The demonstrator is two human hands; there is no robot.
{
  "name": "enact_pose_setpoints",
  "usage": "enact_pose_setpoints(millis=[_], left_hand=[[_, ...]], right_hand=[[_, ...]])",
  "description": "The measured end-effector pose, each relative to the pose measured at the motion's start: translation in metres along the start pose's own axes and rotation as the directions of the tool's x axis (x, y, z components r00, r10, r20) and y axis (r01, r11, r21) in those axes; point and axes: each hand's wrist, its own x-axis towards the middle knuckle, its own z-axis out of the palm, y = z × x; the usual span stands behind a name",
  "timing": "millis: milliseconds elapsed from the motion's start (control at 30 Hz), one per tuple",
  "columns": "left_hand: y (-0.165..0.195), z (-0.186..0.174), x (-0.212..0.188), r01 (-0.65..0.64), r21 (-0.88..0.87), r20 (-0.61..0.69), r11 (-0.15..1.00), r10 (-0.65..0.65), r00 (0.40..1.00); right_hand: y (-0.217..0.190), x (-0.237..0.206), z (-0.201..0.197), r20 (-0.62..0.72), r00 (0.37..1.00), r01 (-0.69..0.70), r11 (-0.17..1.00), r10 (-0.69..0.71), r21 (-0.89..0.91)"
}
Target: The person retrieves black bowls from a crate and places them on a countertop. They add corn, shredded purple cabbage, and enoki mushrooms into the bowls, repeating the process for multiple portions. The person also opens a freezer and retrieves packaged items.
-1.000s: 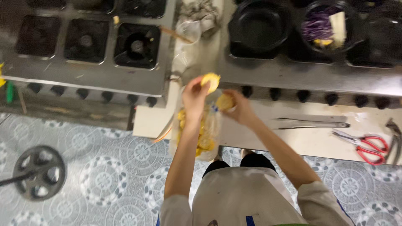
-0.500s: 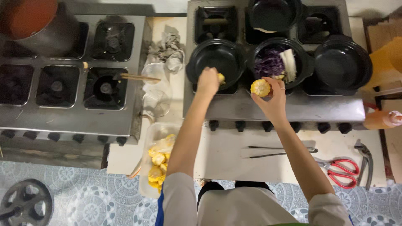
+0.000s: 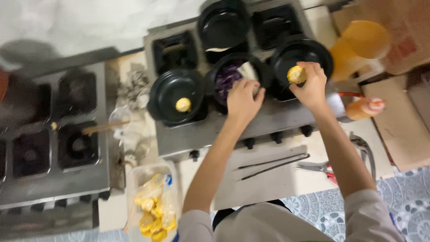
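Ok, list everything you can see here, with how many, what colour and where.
black pots: about five, black, on the right stove.
corn piece in pot: one, yellow, in the left front pot.
purple shredded vegetable: one heap, purple, in the middle pot.
bag of corn pieces: one, clear with yellow pieces, in a tub at the counter's near edge.
tongs: one pair, dark metal, on the counter.
scissors: one pair, red handles, right of the tongs.
sauce bottles: two, orange, right of the stove.
left stove: one, steel, with a wooden-handled tool across it.
left hand: over the middle pot, seemingly empty.
right hand: holding a yellow corn piece over the right pot.
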Motion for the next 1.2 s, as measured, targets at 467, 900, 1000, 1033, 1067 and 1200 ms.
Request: enact_pose_setpoints(millis=[467, 900, 1000, 1033, 1067, 1200], left_hand=[[0.062, 0.068, -0.065, 0.258, -0.176, 0.069, 0.95, -0.25, 0.966], [0.19, 0.11, -0.19, 0.164, 0.005, 0.233, 0.987, -0.16, 0.959], [0.242, 0.129, -0.225, 0.224, -0.062, 0.439, 0.973, -0.175, 0.881], [0.259, 0.135, -0.237, 0.252, -0.065, 0.483, 0.966, -0.19, 0.855], [0.276, 0.142, -0.247, 0.277, -0.064, 0.527, 0.959, -0.203, 0.825], [0.334, 0.182, -0.258, 0.287, -0.134, 0.54, 0.949, -0.173, 0.824]], right_hand=[[0.138, 0.033, 0.036, 0.707, 0.707, -0.077, 0.994, 0.003, 0.073], [0.057, -0.115, -0.181, 0.514, 0.853, -0.231, 0.951, 0.095, 0.207], [0.072, -0.168, -0.242, 0.409, 0.894, 0.057, 0.952, -0.182, 0.3], [0.08, -0.184, -0.262, 0.428, 0.892, 0.027, 0.963, -0.145, 0.268], [0.091, -0.2, -0.281, 0.445, 0.889, -0.004, 0.972, -0.105, 0.236], [0.147, -0.231, -0.347, 0.39, 0.921, -0.058, 0.992, 0.009, 0.113]])
